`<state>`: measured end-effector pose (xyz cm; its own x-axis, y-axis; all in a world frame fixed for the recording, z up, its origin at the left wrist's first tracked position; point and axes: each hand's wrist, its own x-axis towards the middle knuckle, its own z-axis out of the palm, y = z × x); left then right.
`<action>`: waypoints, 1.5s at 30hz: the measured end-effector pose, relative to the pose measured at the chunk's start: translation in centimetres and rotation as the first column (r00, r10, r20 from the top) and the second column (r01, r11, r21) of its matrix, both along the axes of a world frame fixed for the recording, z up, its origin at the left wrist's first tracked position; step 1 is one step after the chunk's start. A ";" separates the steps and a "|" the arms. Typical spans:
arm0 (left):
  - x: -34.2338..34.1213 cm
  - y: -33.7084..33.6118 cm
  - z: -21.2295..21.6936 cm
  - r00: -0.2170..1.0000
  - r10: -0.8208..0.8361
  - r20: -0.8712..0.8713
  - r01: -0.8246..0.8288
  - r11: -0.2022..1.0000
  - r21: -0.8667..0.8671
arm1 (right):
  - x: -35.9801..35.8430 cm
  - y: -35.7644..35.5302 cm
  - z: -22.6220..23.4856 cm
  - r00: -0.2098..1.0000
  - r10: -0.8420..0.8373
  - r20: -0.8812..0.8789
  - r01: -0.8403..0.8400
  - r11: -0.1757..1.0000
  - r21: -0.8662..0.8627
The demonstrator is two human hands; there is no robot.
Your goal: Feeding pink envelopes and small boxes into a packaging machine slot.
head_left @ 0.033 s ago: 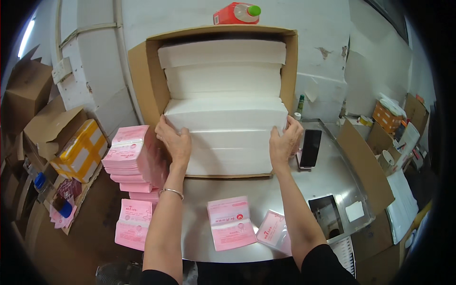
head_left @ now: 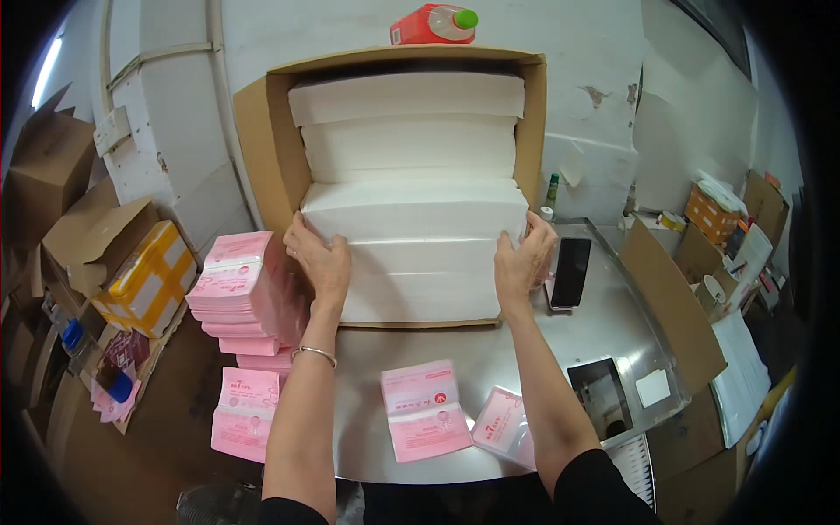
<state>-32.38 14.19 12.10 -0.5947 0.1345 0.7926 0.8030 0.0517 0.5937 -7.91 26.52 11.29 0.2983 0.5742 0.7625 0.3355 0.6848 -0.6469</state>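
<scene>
A stack of white folded sheets or boards (head_left: 420,293) lies in an opened cardboard box (head_left: 254,140), whose side walls rise around it. My left hand (head_left: 320,262) grips the stack's left edge, thumb on its front face and fingers round the side. Opposite it, my right hand (head_left: 525,258) holds the right edge in the same way. Further white layers (head_left: 411,149) stand behind, toward the back of the box. Nearer me, a pink printed packet (head_left: 426,411) rests on the metal tabletop, with a second pink packet (head_left: 506,429) in a clear sleeve beside my right forearm.
Left of the box rises a tall pile of pink packets (head_left: 232,280), with another pink packet (head_left: 245,411) before it. A black phone (head_left: 572,267) leans on a stand at right. A red bottle with a green cap (head_left: 435,24) stands behind the box. Cartons (head_left: 144,280) crowd the left.
</scene>
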 end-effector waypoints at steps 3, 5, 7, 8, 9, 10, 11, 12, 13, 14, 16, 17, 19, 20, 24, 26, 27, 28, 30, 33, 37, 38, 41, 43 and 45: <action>0.9 -0.9 1.2 0.996 0.045 0.074 -0.034 0.990 -0.138 | 0.2 -0.5 0.9 0.999 -0.027 0.033 0.030 0.995 -0.097; 0.3 -0.6 0.6 0.989 0.104 -0.102 -0.116 0.985 -0.125 | -0.1 -1.1 1.3 0.986 -0.115 0.123 0.119 0.993 -0.025; -0.6 -0.6 0.1 0.948 0.166 -0.273 -0.199 0.975 -0.098 | -0.2 -1.1 1.4 0.957 -0.203 0.207 0.195 0.979 0.055; -0.8 -0.7 0.1 0.937 0.115 -0.329 -0.151 0.985 -0.086 | -0.2 -0.8 1.2 0.942 -0.232 0.241 0.205 0.970 0.133; -0.9 -0.6 0.1 0.921 0.064 -0.384 -0.101 0.992 -0.078 | -0.1 -0.6 1.1 0.926 -0.263 0.272 0.210 0.955 0.210; -0.9 -0.4 0.1 0.922 0.060 -0.383 -0.098 0.992 -0.082 | 0.1 -0.5 1.0 0.925 -0.265 0.274 0.212 0.955 0.207; -1.1 -0.4 0.1 0.930 0.045 -0.365 -0.078 0.994 -0.077 | -0.1 -0.8 1.3 0.906 -0.293 0.305 0.227 0.946 0.233; -1.4 -0.5 0.1 0.937 0.030 -0.348 -0.058 0.996 -0.072 | -0.2 -1.2 1.6 0.886 -0.321 0.334 0.241 0.935 0.260; -1.6 -0.6 0.1 0.937 0.033 -0.347 -0.063 0.995 -0.078 | -0.3 -1.7 2.0 0.888 -0.315 0.336 0.236 0.938 0.255; -1.7 -0.6 0.1 0.959 -0.021 -0.283 -0.013 0.993 -0.116 | -0.3 -2.6 3.0 0.849 -0.309 0.429 0.270 0.951 0.152; -1.7 -0.9 0.5 0.974 -0.066 -0.217 0.033 0.988 -0.150 | -0.3 -3.1 4.1 0.808 -0.285 0.516 0.304 0.951 0.051; -1.5 -1.0 0.8 0.976 -0.083 -0.200 0.051 0.986 -0.160 | -0.3 -3.0 4.3 0.771 -0.256 0.584 0.289 0.957 0.038; -1.2 -1.1 1.2 0.979 -0.101 -0.180 0.070 0.983 -0.172 | -0.1 -2.7 4.9 0.726 -0.223 0.650 0.275 0.961 0.022; -1.1 -1.3 1.5 0.972 -0.102 -0.213 0.046 0.966 -0.255 | 0.0 -2.5 5.2 0.726 -0.179 0.664 0.257 0.966 -0.021; -0.2 -1.3 2.9 0.967 -0.113 -0.228 0.001 0.899 -0.439 | 0.7 -2.6 7.5 0.730 -0.005 0.684 0.202 0.957 -0.209; -0.1 -0.8 3.3 0.973 -0.076 -0.217 -0.035 0.883 -0.468 | 0.0 -2.1 7.6 0.702 0.019 0.712 0.197 0.956 -0.219; -0.1 -0.6 3.4 0.978 -0.041 -0.206 -0.068 0.867 -0.493 | -0.4 -1.8 7.6 0.672 0.039 0.739 0.194 0.954 -0.227; -0.1 -0.6 3.6 0.977 -0.044 -0.206 -0.066 0.867 -0.495 | -0.5 -1.3 7.7 0.673 0.038 0.739 0.197 0.953 -0.229; 0.3 -0.4 4.1 0.989 -0.009 -0.148 -0.075 0.833 -0.548 | -0.4 -0.5 7.9 0.685 0.121 0.719 0.054 0.975 -0.215; 0.6 0.0 3.7 0.981 0.037 -0.188 -0.124 0.871 -0.475 | -0.1 -0.4 7.3 0.781 0.172 0.600 -0.068 0.979 -0.193; 1.0 0.5 3.0 0.978 0.067 -0.198 -0.129 0.938 -0.323 | -1.2 0.1 3.6 0.925 0.085 0.371 -0.061 0.995 -0.078; 1.1 0.0 2.8 0.976 0.078 -0.202 -0.135 0.950 -0.282 | -1.4 0.0 3.2 0.931 0.084 0.355 -0.064 0.996 -0.066; 1.0 -1.4 0.8 0.932 0.165 -0.324 -0.209 0.972 -0.107 | -1.1 -0.5 2.1 0.971 0.073 0.226 -0.105 0.985 0.134; 3.7 -2.9 -0.4 0.948 0.162 -0.276 -0.193 0.977 -0.089 | 1.5 -1.3 1.5 0.981 0.050 0.187 -0.089 0.973 0.211; 7.2 -6.1 -1.5 0.964 0.158 -0.214 -0.174 0.983 -0.055 | 4.2 -4.2 0.7 0.975 0.030 0.221 -0.089 0.962 0.258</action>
<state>-25.18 8.06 10.64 -0.4363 0.1096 0.8931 0.8850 0.2313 0.4040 -3.73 22.37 12.02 0.0836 0.3549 0.9312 0.3989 0.8444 -0.3576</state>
